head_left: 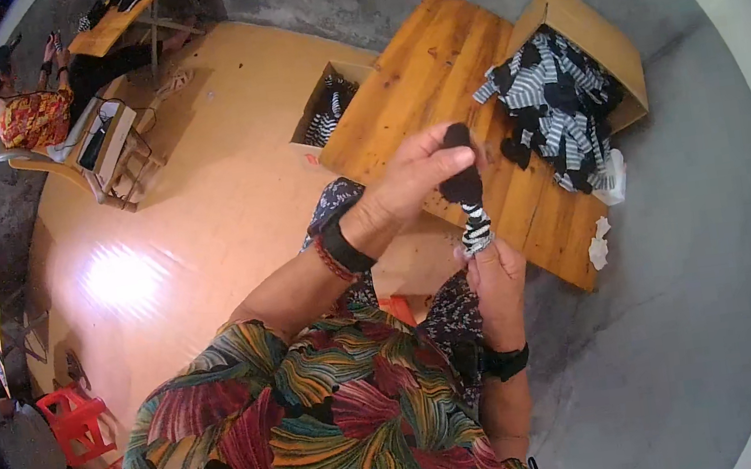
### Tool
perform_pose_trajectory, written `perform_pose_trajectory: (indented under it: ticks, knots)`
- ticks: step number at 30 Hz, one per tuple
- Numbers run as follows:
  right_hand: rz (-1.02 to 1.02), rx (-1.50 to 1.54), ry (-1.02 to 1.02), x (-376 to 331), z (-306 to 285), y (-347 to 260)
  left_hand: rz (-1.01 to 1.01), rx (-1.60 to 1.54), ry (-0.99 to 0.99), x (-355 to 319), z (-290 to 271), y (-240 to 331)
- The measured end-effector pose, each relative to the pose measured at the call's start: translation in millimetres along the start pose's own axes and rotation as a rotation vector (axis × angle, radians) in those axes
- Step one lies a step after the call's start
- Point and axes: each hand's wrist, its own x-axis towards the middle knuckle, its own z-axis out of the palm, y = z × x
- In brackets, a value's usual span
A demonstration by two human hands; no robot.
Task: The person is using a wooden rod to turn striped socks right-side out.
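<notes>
In front of my chest, over the near edge of the wooden table, I hold a small knitted sock (476, 226) with a black end and black-and-white stripes. My left hand (411, 178) is closed on the black end, its thumb lying across the knit. Lower down, my right hand (497, 273) pinches the bunched striped end from below. The sock stands upright and stretched between the two hands. Part of the black end is hidden behind my left thumb.
The wooden table (411, 68) bears a cardboard box (628, 73) tipped on its side, spilling striped socks (555, 83). A second box (308, 115) with striped pieces stands on the floor. At the far left another person (38, 118) sits by a table; a red stool (73, 421) is below.
</notes>
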Motion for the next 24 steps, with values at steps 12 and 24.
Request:
perform_pose_trajectory:
  ticks: [12,24]
  knots:
    - [-0.211,-0.351,0.129,-3,-14,5,0.008,0.007,0.203,-8,12,-9]
    - [-0.332,-0.443,0.389,-7,3,26,0.119,0.257,0.121,-7,15,-17]
